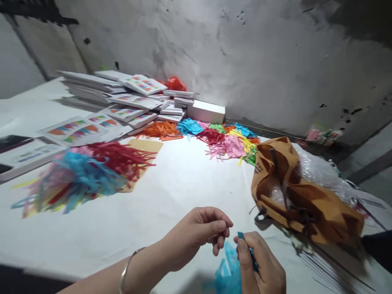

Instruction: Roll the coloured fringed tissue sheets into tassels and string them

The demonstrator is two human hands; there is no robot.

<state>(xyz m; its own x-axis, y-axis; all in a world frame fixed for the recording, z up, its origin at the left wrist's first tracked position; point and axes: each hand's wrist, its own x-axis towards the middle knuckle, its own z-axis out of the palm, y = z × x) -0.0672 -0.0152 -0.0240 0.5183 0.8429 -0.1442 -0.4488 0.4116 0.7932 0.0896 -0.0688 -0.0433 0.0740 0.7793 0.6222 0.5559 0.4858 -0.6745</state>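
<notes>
My right hand [260, 261], low and right of centre, pinches the flat, darker blue end of a strip between thumb and fingers. Fringed light-blue paper, a tassel [228, 271], hangs beside and below that hand. To its left is my left hand [205, 228], with a silver bangle on the wrist. Its fingers are curled in and the thumb lies against them. Whether something thin is pinched there I cannot make out. A small gap separates the two hands, both above the white tabletop [190, 179].
Blue, red and pink tassels [88, 171] lie in a blurred heap at left. More coloured tassels [226, 143] line the back. Printed white boxes [134, 102] are stacked at back left. A brown bag [284, 192] and clear plastic wrap [321, 167] lie at right, before a grey wall.
</notes>
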